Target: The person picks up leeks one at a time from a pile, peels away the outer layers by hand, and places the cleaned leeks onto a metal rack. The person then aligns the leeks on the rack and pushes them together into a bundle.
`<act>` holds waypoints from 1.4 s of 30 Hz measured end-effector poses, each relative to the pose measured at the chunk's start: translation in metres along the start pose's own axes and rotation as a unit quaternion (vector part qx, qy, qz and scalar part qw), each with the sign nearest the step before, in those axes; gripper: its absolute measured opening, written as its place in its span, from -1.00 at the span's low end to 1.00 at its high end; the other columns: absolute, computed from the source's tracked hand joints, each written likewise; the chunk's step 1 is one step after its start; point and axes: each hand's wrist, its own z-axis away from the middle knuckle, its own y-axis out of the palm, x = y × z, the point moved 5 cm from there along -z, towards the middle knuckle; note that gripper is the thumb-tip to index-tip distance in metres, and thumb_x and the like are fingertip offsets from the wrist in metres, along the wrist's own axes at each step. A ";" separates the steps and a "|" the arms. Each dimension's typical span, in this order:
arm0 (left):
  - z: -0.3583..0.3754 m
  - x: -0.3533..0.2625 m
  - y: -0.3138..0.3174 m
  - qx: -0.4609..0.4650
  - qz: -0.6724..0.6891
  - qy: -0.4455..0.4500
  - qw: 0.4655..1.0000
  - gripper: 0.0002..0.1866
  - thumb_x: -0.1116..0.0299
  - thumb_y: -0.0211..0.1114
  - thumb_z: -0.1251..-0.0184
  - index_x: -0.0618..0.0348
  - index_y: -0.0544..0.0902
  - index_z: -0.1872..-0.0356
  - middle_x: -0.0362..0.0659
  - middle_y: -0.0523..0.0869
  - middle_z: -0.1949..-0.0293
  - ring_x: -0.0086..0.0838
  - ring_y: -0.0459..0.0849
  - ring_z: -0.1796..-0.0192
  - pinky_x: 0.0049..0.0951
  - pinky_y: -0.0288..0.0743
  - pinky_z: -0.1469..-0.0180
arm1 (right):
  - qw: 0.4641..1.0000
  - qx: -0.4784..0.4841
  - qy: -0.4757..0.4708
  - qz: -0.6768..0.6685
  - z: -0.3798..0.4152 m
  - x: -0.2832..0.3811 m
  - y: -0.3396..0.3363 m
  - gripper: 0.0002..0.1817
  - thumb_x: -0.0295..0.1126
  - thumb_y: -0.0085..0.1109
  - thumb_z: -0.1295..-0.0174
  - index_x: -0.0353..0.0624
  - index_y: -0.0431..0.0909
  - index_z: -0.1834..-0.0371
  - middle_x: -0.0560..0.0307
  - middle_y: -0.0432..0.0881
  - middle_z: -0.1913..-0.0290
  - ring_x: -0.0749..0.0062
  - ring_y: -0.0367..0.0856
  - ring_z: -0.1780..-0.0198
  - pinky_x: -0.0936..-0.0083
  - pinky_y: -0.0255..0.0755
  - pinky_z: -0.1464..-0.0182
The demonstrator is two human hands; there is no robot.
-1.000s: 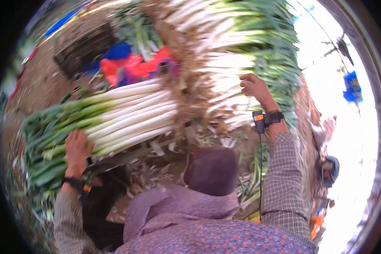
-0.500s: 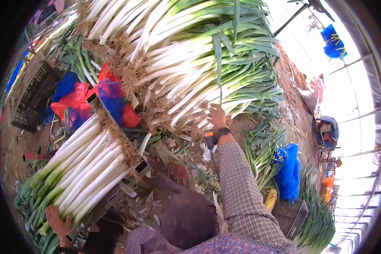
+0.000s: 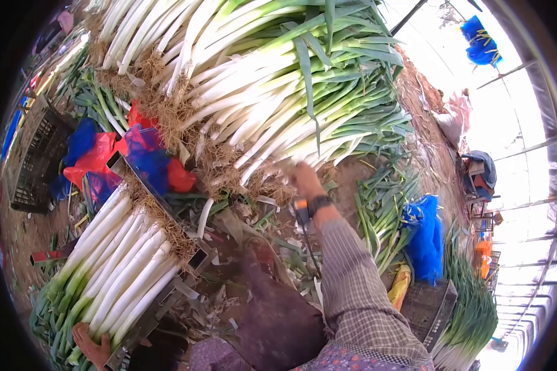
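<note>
My left hand (image 3: 91, 346) rests on the green upper stalks of a row of leeks (image 3: 120, 266) at the lower left, its thumb apart from the fingers. Those leeks lie side by side in a metal frame (image 3: 148, 185), roots against its far end. My right hand (image 3: 306, 181), blurred by motion, is at the near edge of a big heap of leeks (image 3: 260, 105), close to the white root ends. What its fingers hold I cannot tell. On that wrist sits a dark band (image 3: 319, 203) with a small orange-and-black device (image 3: 301, 210) beside it.
Red and blue netting (image 3: 114, 157) lies behind the frame, near a black crate (image 3: 34, 154). To the right are loose leaves (image 3: 380, 213), a blue net bundle (image 3: 424, 235), another dark crate (image 3: 424, 309) and a pile of thin green stalks (image 3: 467, 309). Trimmings litter the ground (image 3: 229, 297).
The whole view has shifted slightly. My right hand has drawn back a little toward me from the heap and is now blurred. My left hand stays on the framed leeks.
</note>
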 end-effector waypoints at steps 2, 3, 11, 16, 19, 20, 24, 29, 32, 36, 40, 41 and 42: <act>0.000 -0.003 -0.001 0.002 0.004 -0.005 1.000 -0.49 0.26 0.31 0.13 0.29 0.42 0.11 0.15 0.47 0.09 0.14 0.44 -0.01 0.06 0.29 -0.14 | 0.995 0.072 0.059 -0.030 0.051 -0.010 0.017 -0.80 -0.46 0.18 -0.25 -0.39 0.49 0.17 0.18 0.55 0.44 0.48 0.52 0.41 0.52 0.44 0.37; 0.000 -0.005 -0.002 0.005 0.006 -0.010 1.000 -0.50 0.27 0.31 0.13 0.29 0.42 0.11 0.14 0.47 0.09 0.14 0.44 -0.01 0.06 0.29 -0.15 | 0.989 0.076 0.068 -0.110 0.066 -0.009 0.026 -0.81 -0.44 0.18 -0.27 -0.37 0.50 0.17 0.19 0.54 0.44 0.48 0.52 0.41 0.54 0.45 0.35; 0.002 0.003 0.000 0.034 -0.010 -0.036 0.999 -0.39 -0.02 0.33 0.02 0.30 0.43 0.10 0.14 0.47 0.09 0.11 0.43 -0.03 0.06 0.25 -0.16 | 0.825 -0.106 0.038 -0.553 -0.028 -0.004 0.007 -0.71 -0.36 0.01 -0.42 -0.20 0.33 -0.13 0.13 0.46 0.40 0.42 0.47 0.47 0.38 0.43 0.42; 0.000 -0.005 -0.001 0.024 0.003 -0.043 0.999 -0.37 -0.05 0.35 0.04 0.29 0.45 0.10 0.13 0.48 0.09 0.10 0.43 -0.05 0.06 0.25 -0.15 | 0.833 -0.200 -0.024 -0.515 -0.002 0.062 -0.017 -0.82 -0.36 -0.05 -0.43 -0.06 0.22 0.00 0.07 0.51 0.29 0.39 0.44 0.46 0.37 0.42 0.46; -0.002 -0.008 0.000 0.028 0.003 -0.060 0.998 -0.39 -0.02 0.35 0.06 0.29 0.46 0.11 0.12 0.49 0.08 0.09 0.44 -0.05 0.04 0.25 -0.16 | 0.784 -0.055 -0.036 -0.618 0.047 0.084 -0.001 -0.88 -0.37 -0.08 -0.48 -0.04 0.22 0.05 0.05 0.52 0.15 0.36 0.49 0.27 0.35 0.49 0.28; -0.003 -0.010 -0.001 0.028 0.005 -0.059 0.998 -0.39 0.00 0.35 0.07 0.29 0.47 0.11 0.12 0.50 0.07 0.10 0.44 -0.06 0.04 0.26 -0.16 | 0.775 -0.041 -0.021 -0.631 0.068 0.095 0.008 -0.88 -0.37 -0.09 -0.48 -0.04 0.23 0.03 0.06 0.52 0.14 0.35 0.50 0.24 0.34 0.50 0.24; 0.006 0.004 0.015 -0.024 -0.040 -0.013 0.999 -0.41 0.06 0.36 0.12 0.28 0.52 0.11 0.16 0.53 0.03 0.13 0.45 -0.09 0.05 0.29 -0.17 | 0.745 0.071 -0.018 -0.663 0.160 0.195 0.060 -0.87 -0.35 -0.12 -0.51 -0.06 0.29 -0.04 0.07 0.52 0.12 0.33 0.53 0.16 0.29 0.52 0.08; -0.011 -0.042 -0.027 -0.019 0.008 -0.069 0.997 -0.59 0.22 0.35 0.04 0.21 0.54 0.16 0.10 0.55 0.00 0.06 0.45 -0.14 -0.01 0.29 -0.22 | 0.674 0.356 -0.093 -0.641 0.281 0.327 0.156 -0.67 -0.28 -0.04 -0.50 -0.08 0.41 -0.25 0.12 0.50 0.09 0.39 0.52 0.07 0.39 0.47 -0.07; -0.015 -0.050 -0.043 -0.022 0.046 -0.089 0.995 -0.65 0.29 0.36 0.02 0.18 0.54 0.20 -0.01 0.56 0.08 -0.05 0.48 -0.09 -0.08 0.34 -0.16 | 0.688 0.472 -0.164 -0.526 0.346 0.370 0.220 -0.60 -0.31 -0.04 -0.50 0.03 0.27 -0.37 0.11 0.49 0.11 0.38 0.51 0.08 0.32 0.48 -0.04; -0.013 -0.051 -0.051 -0.063 0.077 -0.094 0.991 -0.71 0.30 0.35 0.02 0.12 0.58 0.24 -0.11 0.56 0.18 -0.17 0.51 -0.02 -0.16 0.38 -0.10 | 0.864 0.403 -0.267 -0.144 0.329 0.362 0.313 -0.51 -0.43 0.01 -0.42 -0.14 0.23 -0.40 0.09 0.62 0.23 0.45 0.60 0.32 0.46 0.59 0.19; -0.011 -0.049 -0.048 -0.075 0.100 -0.092 0.988 -0.72 0.33 0.33 0.02 0.13 0.57 0.23 -0.10 0.56 0.18 -0.15 0.51 -0.02 -0.15 0.37 -0.12 | 0.620 0.297 -0.662 0.298 0.281 0.270 0.398 -0.59 -0.43 0.06 -0.33 0.00 0.51 -0.26 -0.12 0.62 0.19 -0.08 0.60 0.18 0.19 0.51 0.07; -0.010 -0.048 -0.047 -0.081 0.105 -0.091 0.987 -0.72 0.34 0.33 0.02 0.13 0.58 0.23 -0.11 0.56 0.18 -0.15 0.51 -0.02 -0.15 0.38 -0.11 | 0.562 0.296 -0.614 0.468 0.285 0.243 0.412 -0.61 -0.43 0.03 -0.31 0.09 0.55 -0.20 -0.03 0.60 0.26 -0.02 0.59 0.15 0.16 0.50 0.07; -0.010 -0.046 -0.046 -0.086 0.108 -0.089 0.986 -0.72 0.34 0.32 0.02 0.13 0.58 0.23 -0.11 0.57 0.18 -0.16 0.52 -0.01 -0.16 0.38 -0.11 | 0.583 0.282 -0.656 0.387 0.296 0.223 0.398 -0.62 -0.43 0.06 -0.26 0.12 0.59 -0.14 0.03 0.60 0.26 0.03 0.58 0.13 0.17 0.49 0.08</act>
